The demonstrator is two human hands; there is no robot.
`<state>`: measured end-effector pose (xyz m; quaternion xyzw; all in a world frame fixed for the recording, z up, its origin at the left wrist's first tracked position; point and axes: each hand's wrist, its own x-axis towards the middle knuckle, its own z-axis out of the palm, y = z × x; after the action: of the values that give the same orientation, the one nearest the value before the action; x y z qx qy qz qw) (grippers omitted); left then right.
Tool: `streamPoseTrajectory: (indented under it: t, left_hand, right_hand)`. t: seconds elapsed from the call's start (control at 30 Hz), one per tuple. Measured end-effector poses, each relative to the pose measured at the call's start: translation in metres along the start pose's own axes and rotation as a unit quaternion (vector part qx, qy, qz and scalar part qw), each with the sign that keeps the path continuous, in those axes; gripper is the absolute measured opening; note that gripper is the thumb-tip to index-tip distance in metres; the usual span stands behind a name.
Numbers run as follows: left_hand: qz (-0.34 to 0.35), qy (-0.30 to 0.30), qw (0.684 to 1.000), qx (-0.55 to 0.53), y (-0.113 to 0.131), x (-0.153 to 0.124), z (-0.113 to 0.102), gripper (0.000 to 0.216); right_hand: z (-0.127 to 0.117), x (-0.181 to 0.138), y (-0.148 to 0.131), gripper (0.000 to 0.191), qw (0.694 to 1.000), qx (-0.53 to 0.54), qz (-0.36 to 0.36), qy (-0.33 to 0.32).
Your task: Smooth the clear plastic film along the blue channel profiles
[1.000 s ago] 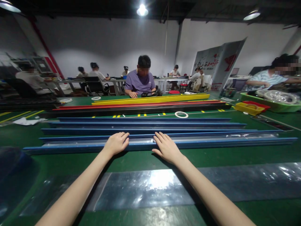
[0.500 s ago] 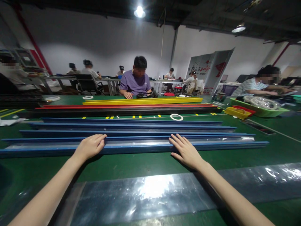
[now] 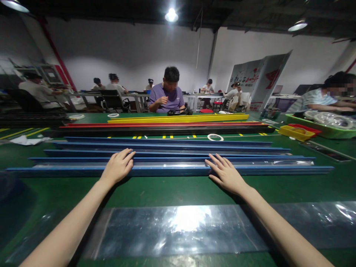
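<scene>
Across the green table lies a long blue channel (image 3: 169,171), nearest to me of several alike, with a shiny clear strip (image 3: 178,163) along its inside. My left hand (image 3: 118,167) rests over its left part, palm down, fingers slightly bent and a little apart. Further right, my right hand (image 3: 226,174) lies on the same channel with fingers spread. Both hands touch the channel without closing around it. More blue channels (image 3: 167,145) lie parallel just behind. Closer to me, a clear plastic sleeve (image 3: 144,230) lies flat under my forearms, bright with glare.
Red (image 3: 167,124) and yellow strips (image 3: 178,118) lie farther back, near a white ring (image 3: 215,137). At right are a yellow tray (image 3: 296,132) and a green bin (image 3: 330,129) of clear rolls. A person in purple (image 3: 167,94) sits across the table.
The view has turned slightly left, so the scene sits further right. My left fingers look more spread; both hands stay on the near channel. The person opposite has raised a hand off the table.
</scene>
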<state>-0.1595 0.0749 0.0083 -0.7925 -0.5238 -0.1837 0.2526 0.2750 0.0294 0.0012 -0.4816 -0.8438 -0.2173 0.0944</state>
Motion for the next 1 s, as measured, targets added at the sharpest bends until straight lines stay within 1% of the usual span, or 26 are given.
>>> streamPoseTrajectory:
  t: [0.17,0.23,0.37,0.6,0.83,1.0]
  left_hand:
    - [-0.062,-0.033,0.997,0.012,0.008,0.005,0.000,0.046]
    - [-0.077,-0.052,0.996,0.009,0.009,0.008,-0.001,0.046]
    - [-0.085,-0.087,0.993,-0.006,0.006,0.013,0.000,0.045]
    - [-0.093,-0.127,0.987,-0.030,0.000,0.019,0.006,0.045]
    - [-0.095,-0.140,0.985,-0.034,-0.005,0.026,0.012,0.044]
    - [-0.092,-0.129,0.987,-0.032,-0.005,0.029,0.014,0.041]
  right_hand:
    - [0.008,0.011,0.007,0.053,1.000,0.005,0.010,-0.003]
    - [0.011,0.015,0.009,0.053,1.000,0.011,0.010,-0.005]
    - [0.014,0.019,0.010,0.054,1.000,0.021,0.014,0.002]
    - [0.015,0.020,0.005,0.056,0.999,0.009,0.043,-0.002]
    - [0.017,0.025,0.008,0.058,0.999,0.005,0.040,-0.007]
    - [0.019,0.027,0.010,0.057,0.999,0.008,0.035,0.005]
